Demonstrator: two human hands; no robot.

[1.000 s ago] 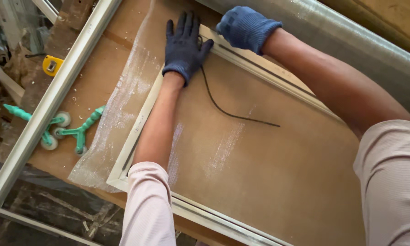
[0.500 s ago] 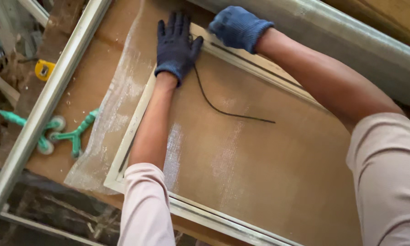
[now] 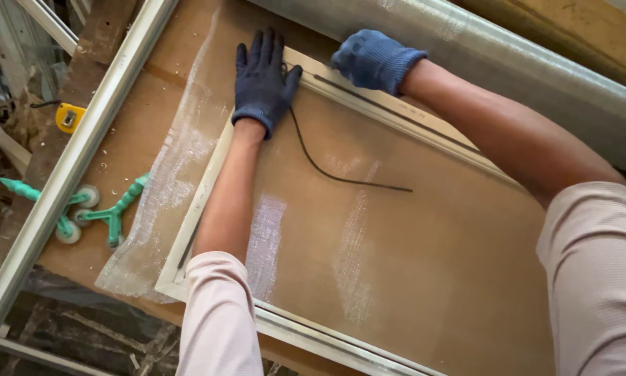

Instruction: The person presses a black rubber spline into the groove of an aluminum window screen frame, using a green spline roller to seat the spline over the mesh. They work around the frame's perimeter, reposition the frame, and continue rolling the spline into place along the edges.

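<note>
We see a brown fibreboard tabletop (image 3: 139, 132) carrying a pale aluminium screen frame (image 3: 208, 181), a rectangle that reaches from the far edge to the near one. Fine translucent mesh (image 3: 153, 209) lies slack over it, its surplus spilling toward the tabletop's left edge. A thin black rubber cord (image 3: 327, 173) curves loose across the mesh from the frame's far left corner. There the left hand (image 3: 261, 83), in a dark knit glove, presses flat with fingers spread and open, gripping nothing. The right hand (image 3: 376, 59), in a blue glove, curls closed over the far rail; what it pinches we cannot tell. The cord looks soft, light and springy, best pinched near the groove; the mesh seems flimsy. Two green roller tools (image 3: 83, 212) rest at the left edge.
</note>
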